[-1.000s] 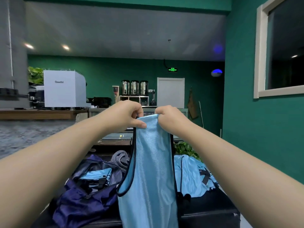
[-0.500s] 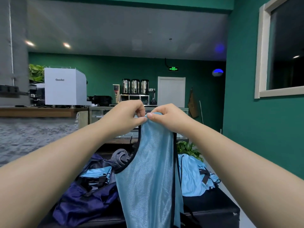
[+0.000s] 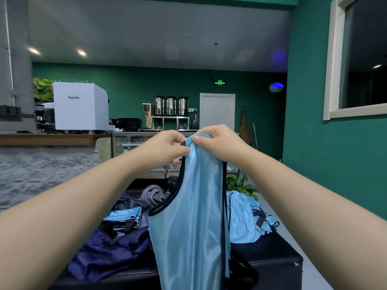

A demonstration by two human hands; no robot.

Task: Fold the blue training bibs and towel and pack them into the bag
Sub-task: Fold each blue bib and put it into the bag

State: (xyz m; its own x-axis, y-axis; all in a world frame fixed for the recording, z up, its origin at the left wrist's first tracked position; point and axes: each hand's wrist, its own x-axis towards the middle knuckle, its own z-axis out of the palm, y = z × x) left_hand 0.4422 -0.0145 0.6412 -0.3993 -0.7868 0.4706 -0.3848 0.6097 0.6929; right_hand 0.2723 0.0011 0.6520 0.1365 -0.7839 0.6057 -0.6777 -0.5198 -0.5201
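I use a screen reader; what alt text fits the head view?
Both hands, left hand and right hand, pinch the top of a light blue bib held up above a dark bench. On the bench lie a navy bag and more bibs.

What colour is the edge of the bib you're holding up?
Black, round the light blue bib. The head view shows it.

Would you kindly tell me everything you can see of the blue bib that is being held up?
The bib is light blue, of a shiny, thin cloth with black edging along its armhole and side. It hangs upright, gathered narrow at the top and widening downward, with its lower end out of frame. The left hand and the right hand pinch its top close together, at a shoulder strap by the look of it. It hangs in front of the dark blue bag and the black bench.
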